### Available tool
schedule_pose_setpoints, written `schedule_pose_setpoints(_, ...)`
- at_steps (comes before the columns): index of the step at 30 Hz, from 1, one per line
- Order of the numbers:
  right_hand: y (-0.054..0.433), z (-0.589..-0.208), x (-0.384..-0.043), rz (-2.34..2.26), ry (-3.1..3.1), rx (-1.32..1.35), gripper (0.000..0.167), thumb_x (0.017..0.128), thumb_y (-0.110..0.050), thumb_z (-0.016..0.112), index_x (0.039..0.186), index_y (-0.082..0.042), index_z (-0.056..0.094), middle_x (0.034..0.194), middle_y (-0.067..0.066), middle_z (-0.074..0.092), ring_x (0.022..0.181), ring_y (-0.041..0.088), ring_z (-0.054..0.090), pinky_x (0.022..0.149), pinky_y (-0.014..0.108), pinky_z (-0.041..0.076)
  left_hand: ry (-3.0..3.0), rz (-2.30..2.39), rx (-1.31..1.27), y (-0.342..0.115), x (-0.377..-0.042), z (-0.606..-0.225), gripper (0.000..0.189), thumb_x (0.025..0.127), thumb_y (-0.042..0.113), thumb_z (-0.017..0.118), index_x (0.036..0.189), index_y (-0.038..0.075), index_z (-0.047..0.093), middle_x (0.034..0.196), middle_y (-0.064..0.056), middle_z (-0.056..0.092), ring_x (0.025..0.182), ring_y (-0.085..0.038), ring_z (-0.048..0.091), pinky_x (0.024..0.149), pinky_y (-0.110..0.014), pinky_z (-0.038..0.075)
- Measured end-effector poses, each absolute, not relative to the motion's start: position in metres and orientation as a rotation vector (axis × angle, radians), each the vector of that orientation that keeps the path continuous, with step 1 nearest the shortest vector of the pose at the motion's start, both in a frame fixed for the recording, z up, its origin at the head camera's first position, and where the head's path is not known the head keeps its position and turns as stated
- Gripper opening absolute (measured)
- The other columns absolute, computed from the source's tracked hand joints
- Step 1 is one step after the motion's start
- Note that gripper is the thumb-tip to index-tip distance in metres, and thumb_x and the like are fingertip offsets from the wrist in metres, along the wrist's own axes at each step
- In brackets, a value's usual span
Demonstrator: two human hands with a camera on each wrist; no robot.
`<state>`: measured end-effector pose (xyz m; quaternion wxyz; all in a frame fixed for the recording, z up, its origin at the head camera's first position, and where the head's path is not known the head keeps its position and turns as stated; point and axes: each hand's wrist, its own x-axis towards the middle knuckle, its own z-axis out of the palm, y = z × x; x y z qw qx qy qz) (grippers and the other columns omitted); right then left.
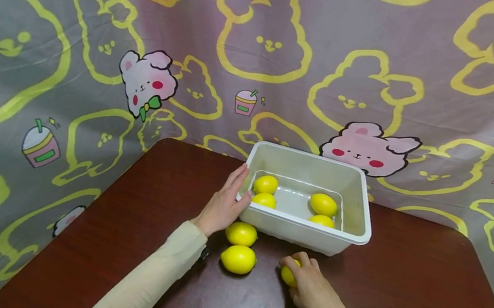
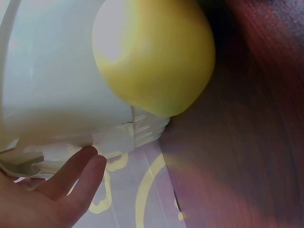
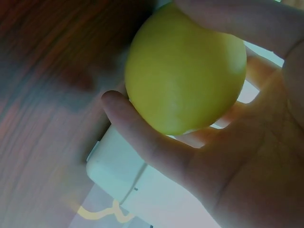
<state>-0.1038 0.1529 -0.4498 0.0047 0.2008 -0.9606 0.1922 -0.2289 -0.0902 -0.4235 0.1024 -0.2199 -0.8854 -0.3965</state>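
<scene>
A pale plastic bin [image 1: 302, 232] stands toward the back of the table with several lemons inside, among them one lemon [image 1: 323, 204] on its right side and another [image 1: 266, 184] on its left. My left hand [image 1: 221, 207] rests on the bin's left end, thumb over the front rim and fingers along the side. In front of the bin, two lemons [image 1: 238, 259] lie one behind the other near my left wrist. To their right my right hand [image 1: 315, 291] grips a lemon [image 3: 185, 71], thumb and fingers curled round it, close over the table.
The dark reddish-brown table [image 1: 419, 298] has rounded back corners. Behind it and to the left hangs a grey curtain [image 1: 197, 30] printed with yellow outlines and rabbit faces, close to the table's back edge.
</scene>
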Motion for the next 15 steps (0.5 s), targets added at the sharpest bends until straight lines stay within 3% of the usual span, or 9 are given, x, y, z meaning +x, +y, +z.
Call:
schedule_pose_setpoints(11,0.1537,-0.4515,-0.1038,0.604,-3.016,0.615,0.052,0.067,0.008,0.077,0.111,-0.017,0.063,0.111,0.008,0.054,0.097,0.033,0.050,0.074,0.044,0.049,-2.609,-1.181,-0.633,-0.0894,-0.2294,-0.4244,0.060,0.100,0.027,0.050,0.155,0.013,0.028,0.160,0.006,0.018,0.092,-0.028,0.061,0.084,-0.046,0.050)
schedule_pose_setpoints(15,0.1532,-0.4518,-0.1039,0.611,-3.016,0.602,0.052,0.067,0.007,0.077,0.111,-0.017,0.064,0.111,0.007,0.054,0.098,0.032,0.050,0.072,0.044,0.049,-2.620,-1.184,-0.638,-0.0899,-0.2293,-0.4245,0.061,0.101,0.032,0.047,0.155,0.014,0.026,0.161,0.007,0.016,0.097,-0.030,0.061,0.086,-0.047,0.049)
